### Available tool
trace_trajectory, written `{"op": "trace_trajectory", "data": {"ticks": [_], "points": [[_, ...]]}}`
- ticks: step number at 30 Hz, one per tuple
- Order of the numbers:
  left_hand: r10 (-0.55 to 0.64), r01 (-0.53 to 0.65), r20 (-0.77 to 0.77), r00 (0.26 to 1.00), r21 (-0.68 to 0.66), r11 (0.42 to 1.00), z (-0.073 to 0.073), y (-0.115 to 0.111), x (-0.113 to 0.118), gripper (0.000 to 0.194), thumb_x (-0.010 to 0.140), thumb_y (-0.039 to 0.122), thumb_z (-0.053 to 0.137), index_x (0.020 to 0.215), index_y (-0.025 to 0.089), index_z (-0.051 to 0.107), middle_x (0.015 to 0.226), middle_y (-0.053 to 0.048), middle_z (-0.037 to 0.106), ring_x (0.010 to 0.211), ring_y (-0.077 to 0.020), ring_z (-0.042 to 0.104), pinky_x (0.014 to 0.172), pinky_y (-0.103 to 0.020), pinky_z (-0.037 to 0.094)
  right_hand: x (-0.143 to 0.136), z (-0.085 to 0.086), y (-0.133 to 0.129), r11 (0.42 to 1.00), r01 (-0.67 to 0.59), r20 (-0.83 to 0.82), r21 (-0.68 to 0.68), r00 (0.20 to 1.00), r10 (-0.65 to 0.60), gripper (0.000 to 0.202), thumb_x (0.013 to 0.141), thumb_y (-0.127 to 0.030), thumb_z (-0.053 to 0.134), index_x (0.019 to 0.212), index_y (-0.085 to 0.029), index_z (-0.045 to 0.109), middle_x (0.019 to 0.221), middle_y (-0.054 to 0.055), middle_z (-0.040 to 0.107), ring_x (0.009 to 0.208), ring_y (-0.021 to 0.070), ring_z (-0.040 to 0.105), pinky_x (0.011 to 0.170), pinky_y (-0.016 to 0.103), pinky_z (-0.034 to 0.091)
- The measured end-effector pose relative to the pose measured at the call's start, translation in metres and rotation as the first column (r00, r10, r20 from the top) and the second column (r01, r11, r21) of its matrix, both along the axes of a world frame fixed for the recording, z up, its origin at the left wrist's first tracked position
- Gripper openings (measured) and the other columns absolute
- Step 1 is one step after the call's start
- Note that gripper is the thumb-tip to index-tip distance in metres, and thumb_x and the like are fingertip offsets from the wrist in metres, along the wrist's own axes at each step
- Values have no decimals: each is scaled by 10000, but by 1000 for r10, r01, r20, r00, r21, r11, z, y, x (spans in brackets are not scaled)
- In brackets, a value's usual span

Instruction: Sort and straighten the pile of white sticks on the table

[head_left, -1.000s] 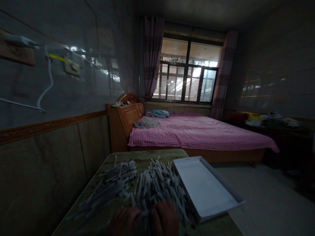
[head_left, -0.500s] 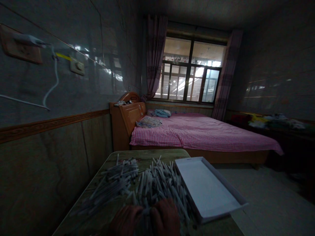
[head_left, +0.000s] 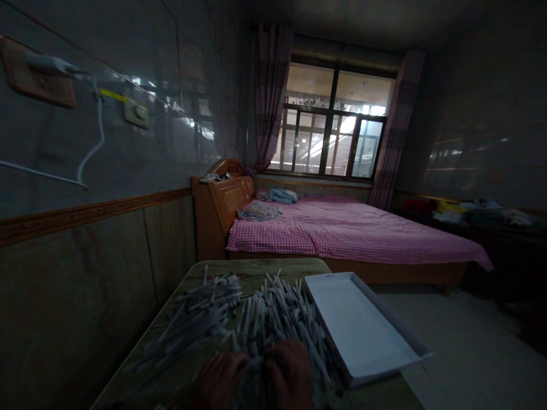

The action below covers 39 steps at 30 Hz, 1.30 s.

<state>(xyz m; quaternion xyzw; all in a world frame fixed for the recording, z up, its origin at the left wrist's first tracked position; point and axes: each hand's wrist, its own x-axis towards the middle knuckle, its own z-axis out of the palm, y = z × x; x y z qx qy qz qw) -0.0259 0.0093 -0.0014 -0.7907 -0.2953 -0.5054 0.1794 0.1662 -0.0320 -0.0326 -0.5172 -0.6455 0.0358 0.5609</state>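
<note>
Many white sticks (head_left: 284, 316) lying ahead

My left hand (head_left: 220, 377) and right hand (head_left: 289, 373) are sitting side by side, fingers bent; whether they are pinching anything, I cannot tell. The sticks are lying just beyond my fingertips, another heap (head_left: 200, 319) is resting ahead-left of them, a white tray (head_left: 363, 330) ahead-right.

What lies between the hands (head_left: 289, 370) is unclear; sticks (head_left: 207, 319) left of them blur; the bench (head_left: 265, 266) below them is cut off.
</note>
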Motion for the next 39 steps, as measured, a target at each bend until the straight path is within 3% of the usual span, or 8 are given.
{"op": "trace_trajectory", "data": {"ticks": [7,11,13,18,23,28,34,39], "points": [[-22,23,23,1000,-56,998,-9,1,1,280,1085,391,449,951,294,676,716,53,766,623,-128,738,640,-230,541,1,-1,2,998,66,57,-5,996,-65,89,944,-226,679,890,-293,704,902,-19,751,872,214,703,789,308,528],[-27,30,54,998,-53,998,-11,2,3,281,1090,376,438,963,293,674,735,52,771,633,-128,737,657,-237,537,3,-1,3,999,-7,47,42,999,5,244,908,-175,671,1095,-323,726,1062,-19,767,1011,212,711,882,301,541],[-19,21,56,998,-33,999,-10,2,4,285,1092,376,434,952,291,667,720,54,765,621,-127,732,648,-237,531,2,-1,3,999,28,33,35,999,-29,258,915,-193,682,1129,-329,726,1074,-20,769,1015,213,714,884,299,540],[-29,29,29,999,-2,1000,-1,-1,4,282,1096,364,430,951,290,660,711,61,769,597,-126,730,634,-242,527,-2,-5,5,996,76,35,-46,997,-74,119,919,-189,686,872,-293,719,930,-26,753,916,207,697,837,304,512],[-27,28,47,999,-30,999,3,-2,3,283,1086,410,450,940,301,667,690,65,762,573,-127,728,599,-243,524,0,-7,5,998,65,25,6,998,-65,261,909,-178,672,1122,-315,735,1114,-7,766,1056,212,702,922,308,531],[-71,72,28,997,-39,997,8,-3,1,287,1094,378,434,954,298,672,712,59,779,589,-121,744,607,-220,537,2,-4,5,993,77,77,-88,995,-70,107,938,-208,669,906,-296,719,957,-14,748,932,219,695,837,319,519],[-66,66,25,997,7,998,13,-4,2,273,1092,382,435,965,294,659,705,59,783,572,-128,746,596,-223,541,-3,-9,6,995,90,13,-33,996,-89,259,917,-181,657,1134,-310,713,1112,-1,756,1049,224,691,911,327,523],[-61,62,25,998,-37,997,10,-4,3,280,1088,400,426,950,304,650,703,61,776,571,-131,743,583,-230,544,0,-9,7,993,85,104,-82,992,-77,94,954,-230,679,889,-291,710,951,-11,748,919,222,691,829,330,512]]}}
